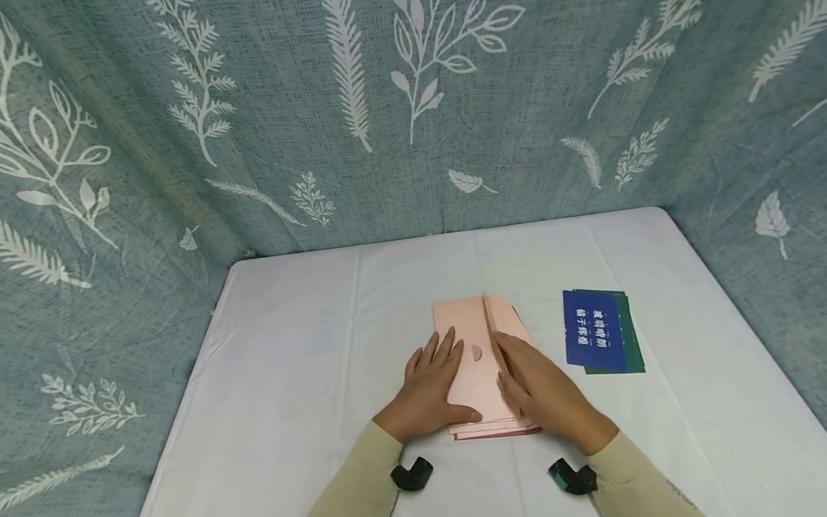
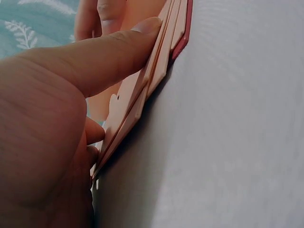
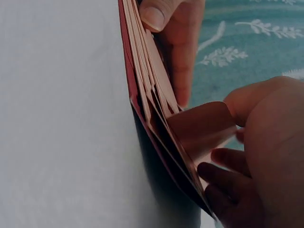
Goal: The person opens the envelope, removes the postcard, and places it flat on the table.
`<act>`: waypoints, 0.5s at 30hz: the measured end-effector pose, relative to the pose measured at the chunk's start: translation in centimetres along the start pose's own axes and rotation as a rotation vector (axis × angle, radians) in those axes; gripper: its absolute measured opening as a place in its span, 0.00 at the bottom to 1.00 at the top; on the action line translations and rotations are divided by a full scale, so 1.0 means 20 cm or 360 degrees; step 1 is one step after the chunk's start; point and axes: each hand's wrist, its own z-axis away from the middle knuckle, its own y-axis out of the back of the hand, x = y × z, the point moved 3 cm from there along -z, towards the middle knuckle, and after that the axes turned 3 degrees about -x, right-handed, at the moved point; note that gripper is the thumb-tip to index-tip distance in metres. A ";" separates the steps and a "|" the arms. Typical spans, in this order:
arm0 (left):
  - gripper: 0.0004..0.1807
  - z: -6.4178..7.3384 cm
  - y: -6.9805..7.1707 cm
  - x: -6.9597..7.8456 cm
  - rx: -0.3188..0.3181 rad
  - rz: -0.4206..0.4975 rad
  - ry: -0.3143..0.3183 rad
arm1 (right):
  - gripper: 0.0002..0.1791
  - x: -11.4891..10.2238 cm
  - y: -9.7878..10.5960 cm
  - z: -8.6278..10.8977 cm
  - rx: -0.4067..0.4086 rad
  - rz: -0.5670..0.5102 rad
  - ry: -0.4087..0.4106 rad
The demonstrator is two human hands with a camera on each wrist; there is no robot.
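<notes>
A stack of pink paper envelopes lies on the white table, with a dark red edge showing at the bottom. My left hand rests on the left part of the top envelope, fingers spread, its thumb near the lower edge. In the left wrist view that thumb presses on the layered paper edges. At the right side, my right hand holds the top envelope's flap, which stands raised between thumb and fingers. A small half-round notch shows on the envelope. Part of the flap is hidden behind the right fingers.
To the right of the envelopes lie a blue card with white characters and a green card partly under it. A teal leaf-patterned curtain hangs around the white tabletop.
</notes>
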 end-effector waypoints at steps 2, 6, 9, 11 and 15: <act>0.68 0.00 0.00 0.00 0.0001 -0.0003 0.0001 | 0.37 0.00 0.01 0.00 0.0014 0.0005 -0.0011; 0.68 0.00 0.00 0.00 0.0003 -0.0001 0.0006 | 0.36 0.01 0.04 0.01 0.0057 0.0022 -0.0030; 0.68 0.00 0.00 0.00 0.0007 0.0004 0.0004 | 0.35 0.02 0.05 0.02 0.0073 0.0017 -0.0068; 0.68 0.00 0.00 0.00 0.0010 0.0006 0.0004 | 0.34 0.03 0.05 0.02 0.0073 0.0009 -0.0094; 0.68 0.00 0.00 0.00 0.0013 0.0006 0.0005 | 0.34 0.04 0.05 0.01 0.0067 0.0022 -0.0125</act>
